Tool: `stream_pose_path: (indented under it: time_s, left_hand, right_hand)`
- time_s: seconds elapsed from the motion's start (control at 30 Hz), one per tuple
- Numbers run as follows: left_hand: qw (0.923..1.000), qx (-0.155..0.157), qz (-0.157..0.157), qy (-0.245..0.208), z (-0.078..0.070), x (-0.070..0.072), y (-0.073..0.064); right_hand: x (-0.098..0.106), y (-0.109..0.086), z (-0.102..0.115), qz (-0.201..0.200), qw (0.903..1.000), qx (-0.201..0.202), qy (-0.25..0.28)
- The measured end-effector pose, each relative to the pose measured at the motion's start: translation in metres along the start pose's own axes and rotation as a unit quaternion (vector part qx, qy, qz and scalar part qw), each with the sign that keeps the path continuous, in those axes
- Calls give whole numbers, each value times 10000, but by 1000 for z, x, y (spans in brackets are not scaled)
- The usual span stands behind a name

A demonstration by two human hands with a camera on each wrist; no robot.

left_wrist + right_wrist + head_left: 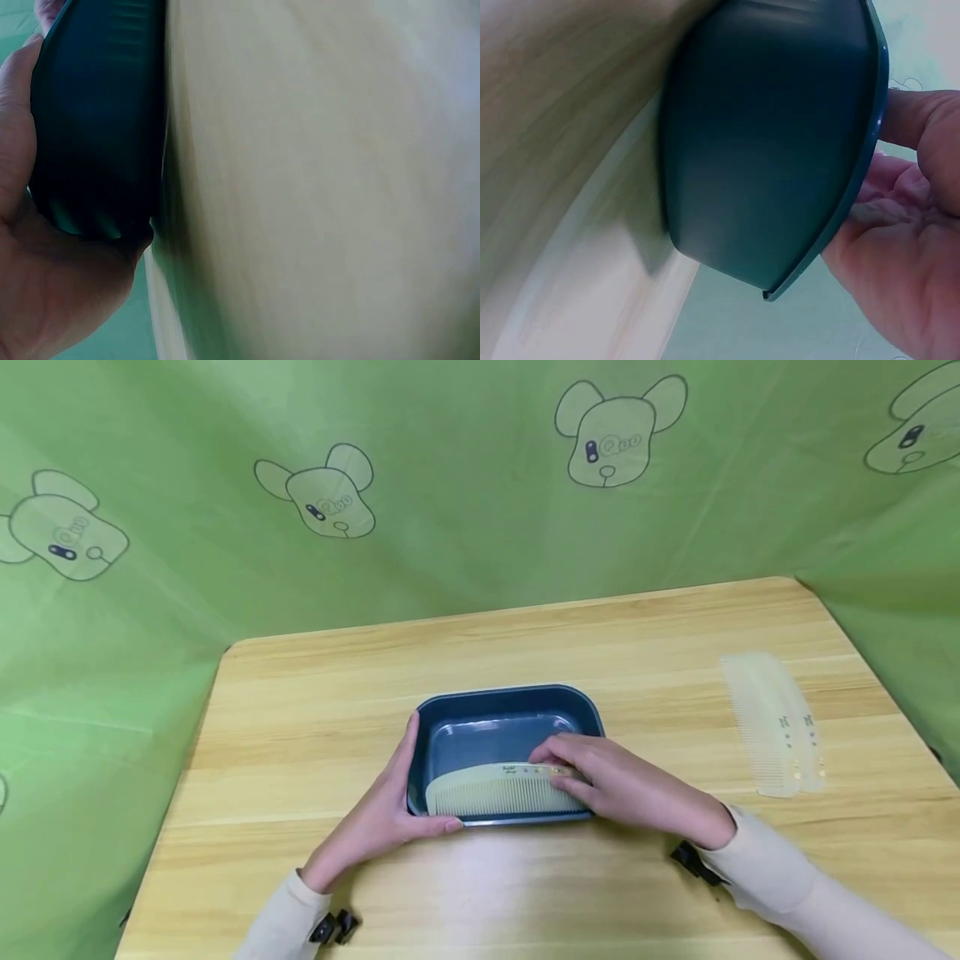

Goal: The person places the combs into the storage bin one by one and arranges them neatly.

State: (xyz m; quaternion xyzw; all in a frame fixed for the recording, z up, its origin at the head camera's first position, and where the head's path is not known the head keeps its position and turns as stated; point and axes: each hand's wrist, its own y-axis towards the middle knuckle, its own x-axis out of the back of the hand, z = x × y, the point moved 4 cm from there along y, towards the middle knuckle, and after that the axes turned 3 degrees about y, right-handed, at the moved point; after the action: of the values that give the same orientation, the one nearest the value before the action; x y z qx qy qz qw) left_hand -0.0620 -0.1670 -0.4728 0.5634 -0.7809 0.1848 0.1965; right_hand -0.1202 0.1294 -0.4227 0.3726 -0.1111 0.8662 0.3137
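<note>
With our right hand (pixel 611 777) we are pinching the comb (pixel 495 789) by its right end, its length running leftward inside the tray (pixel 472 743), near side; our left hand (pixel 384 814) is gripping the tray.

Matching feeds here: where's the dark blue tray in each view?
Head: dark blue tray just below centre.
Left wrist: upper left, its lower end against the left hand.
Right wrist: centre, running off the top edge, left of the right hand.
Shared landmark: the wooden tabletop, showing in all three.
</note>
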Motion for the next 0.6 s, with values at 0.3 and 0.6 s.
stream_pose_path:
  time_s: [0.3, 0.6]
  left_hand:
    - [10000, -21, -28, -11, 0, 2, 1]
    - [10000, -78, -9, -31, 0, 1, 0]
  right_hand:
    - [-6, 1, 4, -195, 9970, 250, -708]
    - [-11, -2, 5, -256, 9947, 270, -957]
